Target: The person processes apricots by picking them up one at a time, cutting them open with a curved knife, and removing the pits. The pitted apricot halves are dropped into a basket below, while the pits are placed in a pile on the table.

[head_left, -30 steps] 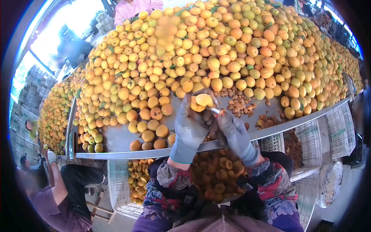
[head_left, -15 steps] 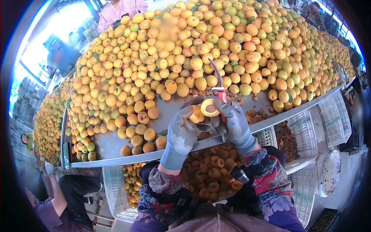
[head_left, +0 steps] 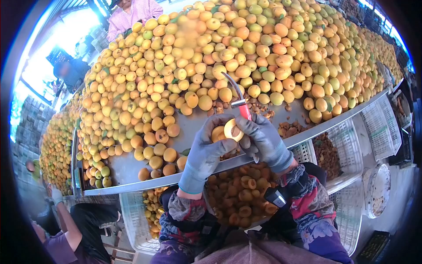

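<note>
My left hand [head_left: 210, 143], in a grey glove, is closed around a halved apricot [head_left: 234, 130]; the cut face shows a brown centre and another piece sits behind it. My right hand [head_left: 263, 140], gloved too, grips a red-handled tool [head_left: 245, 111] with a thin curved blade pointing up and away. Its thumb touches the cut half. Both hands are close together over the metal table edge [head_left: 176, 175]. Beyond them lies a large heap of whole apricots [head_left: 211, 57]. Below my hands is a container of apricot halves [head_left: 239, 193].
Brown scraps [head_left: 290, 130] lie on the table to the right. White crates [head_left: 345, 145] stand below the edge at right, another crate [head_left: 132, 220] at lower left. A white bucket [head_left: 377, 191] is far right. One person [head_left: 132, 16] stands behind the heap; another [head_left: 66, 224] sits at left.
The two halves have come closer together in my left hand, and the cut face has turned. The tool has shifted slightly left. The view has moved a little.
</note>
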Tool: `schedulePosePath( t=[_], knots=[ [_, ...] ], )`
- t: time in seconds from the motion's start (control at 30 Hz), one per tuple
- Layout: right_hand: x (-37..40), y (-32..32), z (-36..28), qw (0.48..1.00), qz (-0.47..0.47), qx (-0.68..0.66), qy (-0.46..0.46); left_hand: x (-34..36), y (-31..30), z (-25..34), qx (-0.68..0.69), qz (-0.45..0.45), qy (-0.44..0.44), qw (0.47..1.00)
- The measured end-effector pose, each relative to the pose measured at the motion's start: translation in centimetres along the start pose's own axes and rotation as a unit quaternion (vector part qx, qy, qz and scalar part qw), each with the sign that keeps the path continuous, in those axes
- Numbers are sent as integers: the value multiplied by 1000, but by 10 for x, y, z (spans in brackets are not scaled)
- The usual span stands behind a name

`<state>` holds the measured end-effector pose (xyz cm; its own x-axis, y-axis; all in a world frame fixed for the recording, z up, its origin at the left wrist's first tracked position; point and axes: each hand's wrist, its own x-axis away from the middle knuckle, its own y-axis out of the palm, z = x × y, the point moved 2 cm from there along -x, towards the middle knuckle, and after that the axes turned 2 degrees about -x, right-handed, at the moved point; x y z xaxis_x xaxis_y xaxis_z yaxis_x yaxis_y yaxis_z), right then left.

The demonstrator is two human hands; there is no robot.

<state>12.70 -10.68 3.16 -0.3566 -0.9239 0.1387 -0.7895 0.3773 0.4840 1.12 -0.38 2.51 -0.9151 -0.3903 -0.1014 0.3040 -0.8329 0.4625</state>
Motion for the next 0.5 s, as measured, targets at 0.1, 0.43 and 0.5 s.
schedulePosePath(
  t=[0.1,0.43,0.5],
  knots=[
    [-1,1,0,999,29,30,0,-2,3,0,-15,-17,-3,1000],
    [1,6,-1,993,-71,8,-98,0,-3,3,-84,91,102,987],
    [1,15,5,988,-88,14,-123,2,0,6,-229,138,141,953]
  ],
)
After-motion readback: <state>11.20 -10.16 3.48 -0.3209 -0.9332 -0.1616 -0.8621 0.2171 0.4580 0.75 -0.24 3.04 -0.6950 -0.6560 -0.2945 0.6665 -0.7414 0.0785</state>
